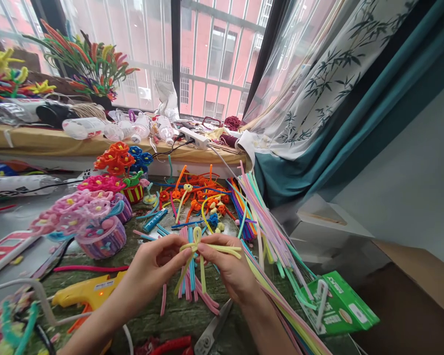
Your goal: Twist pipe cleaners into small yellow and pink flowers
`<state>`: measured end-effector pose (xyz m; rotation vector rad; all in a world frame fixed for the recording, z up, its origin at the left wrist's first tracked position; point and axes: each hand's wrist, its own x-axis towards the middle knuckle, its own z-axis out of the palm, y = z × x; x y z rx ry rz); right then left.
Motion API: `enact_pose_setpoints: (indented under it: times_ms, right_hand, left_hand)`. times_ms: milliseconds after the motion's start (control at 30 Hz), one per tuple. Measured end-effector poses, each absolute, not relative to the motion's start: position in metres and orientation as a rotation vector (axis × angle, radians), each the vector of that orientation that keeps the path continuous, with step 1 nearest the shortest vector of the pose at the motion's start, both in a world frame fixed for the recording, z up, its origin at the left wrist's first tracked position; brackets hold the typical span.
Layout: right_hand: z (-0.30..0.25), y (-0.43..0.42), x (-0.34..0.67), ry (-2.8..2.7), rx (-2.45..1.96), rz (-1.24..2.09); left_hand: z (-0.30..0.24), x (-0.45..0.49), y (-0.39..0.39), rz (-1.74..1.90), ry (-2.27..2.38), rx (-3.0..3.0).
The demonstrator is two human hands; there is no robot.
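Over the green-painted wooden worktable (173, 320), left hand (151, 268) and right hand (224, 264) pinched a pale yellow chenille stem loop (196, 245).
Fingers closed on it in mid-air; a slackened pinch could let the springy loop unwind, and the yellow plastic hot glue gun (91, 291) beside the left wrist risked a burn.

A green-streaked tabletop (173, 320) bears a yellow glue gun (85, 291), scissors (211, 328) and pipe cleaners (207, 301) (in heaps).

We count two hands (190, 259), with one yellow pipe cleaner knot (197, 240) between them. We also count one glue gun (89, 291), one pair of scissors (211, 328), one white power strip (194, 138), one green box (336, 305) and three little striped pots (101, 242).
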<state>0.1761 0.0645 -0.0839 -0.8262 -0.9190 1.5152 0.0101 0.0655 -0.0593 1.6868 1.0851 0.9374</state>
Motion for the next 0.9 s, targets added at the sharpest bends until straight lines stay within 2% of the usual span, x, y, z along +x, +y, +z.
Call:
enact_pose_setpoints:
  times_ms: [333, 633, 900]
  right_hand:
    - [-0.075, 0.061, 0.178, -1.17, -0.947, 1.362]
    - [-0.076, 0.062, 0.175, -1.199, -0.951, 1.366]
    - [-0.076, 0.06, 0.177, -1.201, -0.922, 1.398]
  left_hand:
    - [-0.057, 0.006, 0.067, 0.878, 1.11, 1.665]
    - [-0.064, 0.007, 0.062, 1.131, 1.258, 2.067]
    - [-0.065, 0.005, 0.064, 1.085, 1.157, 1.908]
